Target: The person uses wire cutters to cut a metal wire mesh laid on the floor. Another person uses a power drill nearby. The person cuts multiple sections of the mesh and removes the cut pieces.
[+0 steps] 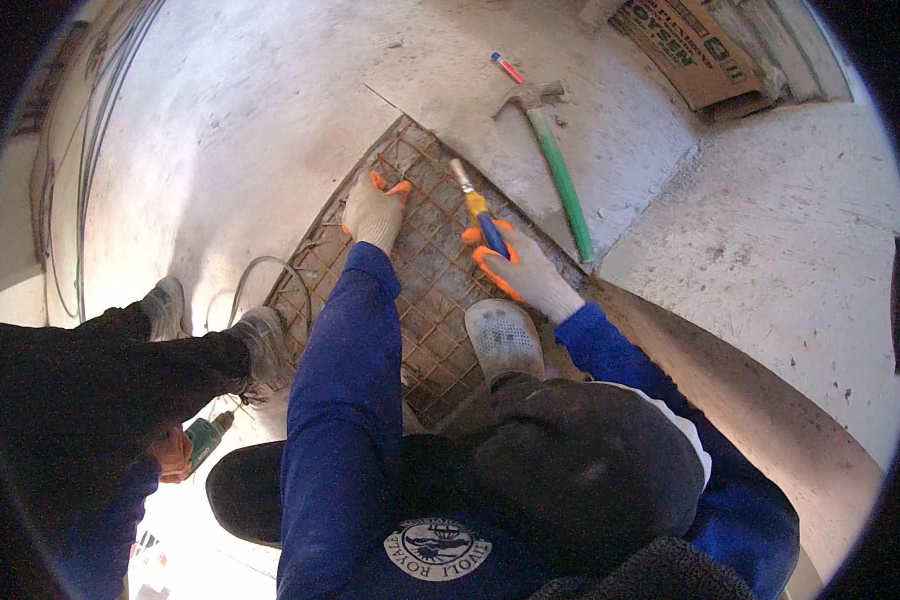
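Observation:
A rusty steel mesh (435, 345) lies in a dark, square-edged patch of floor before me. My left hand (374, 212), in a white glove with orange fingertips, is at the mesh's far part. Its fingers are curled in, and whatever they pinch is too small to make out. In the same kind of glove, my right hand (523, 268) grips a hand tool (482, 213) with a blue-and-yellow handle and a pale metal end, pointing away from me above the mesh. My shoe (505, 335) rests at the mesh's right side.
A green-handled hammer (560, 185) and a red-and-blue marker (507, 68) lie beyond the patch. Flattened cardboard (695, 55) is at the far right. Another person's shoe (260, 345) stands at the mesh's left edge; that person's gloved hand (173, 455) holds a green drill (207, 437). Cables (98, 110) hang left.

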A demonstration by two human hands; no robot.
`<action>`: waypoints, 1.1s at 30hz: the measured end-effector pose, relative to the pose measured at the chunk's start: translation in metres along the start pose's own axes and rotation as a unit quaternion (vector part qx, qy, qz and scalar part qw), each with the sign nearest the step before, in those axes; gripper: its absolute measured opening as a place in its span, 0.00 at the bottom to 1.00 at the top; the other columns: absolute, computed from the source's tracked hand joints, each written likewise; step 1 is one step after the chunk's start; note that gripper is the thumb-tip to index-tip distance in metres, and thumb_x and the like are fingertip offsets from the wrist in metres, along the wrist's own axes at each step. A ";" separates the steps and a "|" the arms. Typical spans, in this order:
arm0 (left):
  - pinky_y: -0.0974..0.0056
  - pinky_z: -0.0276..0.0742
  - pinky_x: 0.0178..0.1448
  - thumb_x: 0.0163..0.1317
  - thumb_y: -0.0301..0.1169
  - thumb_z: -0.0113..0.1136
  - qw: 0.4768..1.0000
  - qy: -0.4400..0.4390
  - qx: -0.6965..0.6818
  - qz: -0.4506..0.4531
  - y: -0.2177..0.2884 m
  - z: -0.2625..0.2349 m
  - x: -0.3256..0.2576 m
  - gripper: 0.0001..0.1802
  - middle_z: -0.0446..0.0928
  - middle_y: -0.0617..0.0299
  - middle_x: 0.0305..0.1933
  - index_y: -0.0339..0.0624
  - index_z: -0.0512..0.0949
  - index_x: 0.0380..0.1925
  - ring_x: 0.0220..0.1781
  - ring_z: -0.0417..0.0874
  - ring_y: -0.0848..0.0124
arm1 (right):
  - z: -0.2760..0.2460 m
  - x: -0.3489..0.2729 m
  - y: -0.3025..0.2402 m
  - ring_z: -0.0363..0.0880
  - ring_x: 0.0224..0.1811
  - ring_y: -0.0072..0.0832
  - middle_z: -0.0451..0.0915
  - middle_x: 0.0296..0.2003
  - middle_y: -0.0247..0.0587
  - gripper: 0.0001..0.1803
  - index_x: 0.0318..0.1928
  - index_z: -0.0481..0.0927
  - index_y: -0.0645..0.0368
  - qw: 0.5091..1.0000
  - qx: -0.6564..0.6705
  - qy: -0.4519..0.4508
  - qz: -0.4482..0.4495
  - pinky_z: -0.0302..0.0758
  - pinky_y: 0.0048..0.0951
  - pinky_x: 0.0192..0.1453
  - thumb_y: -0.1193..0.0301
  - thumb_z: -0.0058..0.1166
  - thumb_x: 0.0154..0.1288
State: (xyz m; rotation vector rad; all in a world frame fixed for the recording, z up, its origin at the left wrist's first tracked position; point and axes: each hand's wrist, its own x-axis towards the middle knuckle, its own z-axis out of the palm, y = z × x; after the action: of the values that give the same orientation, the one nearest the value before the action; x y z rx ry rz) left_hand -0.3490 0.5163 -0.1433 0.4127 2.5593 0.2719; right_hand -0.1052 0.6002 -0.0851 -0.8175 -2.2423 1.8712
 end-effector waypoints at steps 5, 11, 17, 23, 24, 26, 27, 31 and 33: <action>0.49 0.75 0.42 0.47 0.47 0.75 0.999 -0.034 0.003 0.038 -0.014 0.010 0.019 0.24 0.85 0.59 0.38 0.50 0.78 0.40 0.44 0.87 0.61 | -0.006 0.037 -0.018 0.74 0.24 0.19 0.75 0.35 0.35 0.16 0.52 0.80 0.54 0.984 0.029 -0.072 0.157 0.71 0.27 0.26 0.67 0.57 0.65; 0.50 0.75 0.37 0.47 0.60 0.71 0.997 0.016 0.052 0.062 -0.011 0.007 0.021 0.29 0.82 0.55 0.31 0.46 0.77 0.29 0.37 0.85 0.57 | -0.005 0.064 -0.031 0.78 0.35 0.25 0.77 0.38 0.39 0.19 0.55 0.79 0.56 0.997 0.024 -0.054 0.047 0.76 0.31 0.40 0.68 0.58 0.64; 0.41 0.75 0.48 0.51 0.55 0.70 0.996 -0.073 0.054 0.012 -0.001 -0.006 0.020 0.29 0.83 0.54 0.50 0.47 0.78 0.44 0.55 0.84 0.55 | -0.001 0.073 -0.050 0.78 0.38 0.19 0.80 0.50 0.35 0.19 0.58 0.76 0.59 0.977 -0.041 0.018 -0.209 0.75 0.27 0.39 0.74 0.56 0.66; 0.42 0.76 0.47 0.49 0.55 0.72 0.997 -0.037 0.042 0.053 -0.007 -0.002 0.021 0.30 0.84 0.54 0.50 0.47 0.79 0.44 0.54 0.84 0.55 | 0.008 0.089 -0.051 0.84 0.40 0.44 0.83 0.40 0.52 0.21 0.54 0.79 0.59 0.985 -0.143 -0.092 0.026 0.78 0.43 0.46 0.68 0.56 0.59; 0.42 0.76 0.47 0.49 0.55 0.72 0.997 -0.040 0.046 0.053 -0.008 -0.001 0.020 0.29 0.84 0.54 0.50 0.47 0.79 0.44 0.54 0.84 0.55 | 0.008 0.091 -0.047 0.85 0.38 0.45 0.84 0.37 0.53 0.21 0.54 0.79 0.58 0.957 -0.235 -0.125 0.113 0.78 0.43 0.45 0.67 0.55 0.59; 0.43 0.76 0.47 0.50 0.54 0.71 0.996 -0.040 0.055 0.052 -0.008 0.000 0.022 0.28 0.84 0.53 0.49 0.46 0.79 0.43 0.53 0.84 0.55 | 0.010 0.094 -0.040 0.84 0.36 0.47 0.83 0.32 0.53 0.20 0.53 0.79 0.57 0.961 -0.222 -0.097 0.136 0.78 0.44 0.43 0.67 0.53 0.60; 0.43 0.77 0.46 0.50 0.53 0.71 0.997 -0.033 0.045 0.060 -0.008 0.000 0.024 0.28 0.84 0.53 0.49 0.46 0.79 0.43 0.53 0.85 0.55 | 0.010 0.094 -0.036 0.84 0.34 0.48 0.82 0.29 0.53 0.19 0.52 0.79 0.57 0.949 -0.234 -0.085 0.194 0.78 0.44 0.42 0.67 0.53 0.60; 0.42 0.77 0.46 0.51 0.52 0.71 0.995 -0.034 0.047 0.080 -0.008 -0.004 0.026 0.28 0.84 0.52 0.48 0.46 0.80 0.46 0.53 0.85 0.54 | 0.015 0.085 -0.030 0.76 0.23 0.24 0.75 0.30 0.38 0.13 0.47 0.78 0.60 0.995 -0.068 -0.012 -0.065 0.73 0.33 0.28 0.75 0.52 0.62; 0.41 0.78 0.45 0.51 0.52 0.71 0.995 -0.052 0.057 0.070 -0.007 -0.006 0.024 0.29 0.84 0.52 0.49 0.47 0.80 0.48 0.53 0.85 0.54 | 0.016 0.087 -0.032 0.78 0.28 0.35 0.76 0.33 0.45 0.15 0.49 0.78 0.59 0.987 -0.130 -0.014 -0.093 0.74 0.37 0.34 0.75 0.54 0.60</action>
State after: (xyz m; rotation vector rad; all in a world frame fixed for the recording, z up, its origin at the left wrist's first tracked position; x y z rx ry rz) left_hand -0.3729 0.5171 -0.1515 0.6340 2.4546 0.1500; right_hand -0.1956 0.6234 -0.0808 -0.5887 -2.5179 1.5421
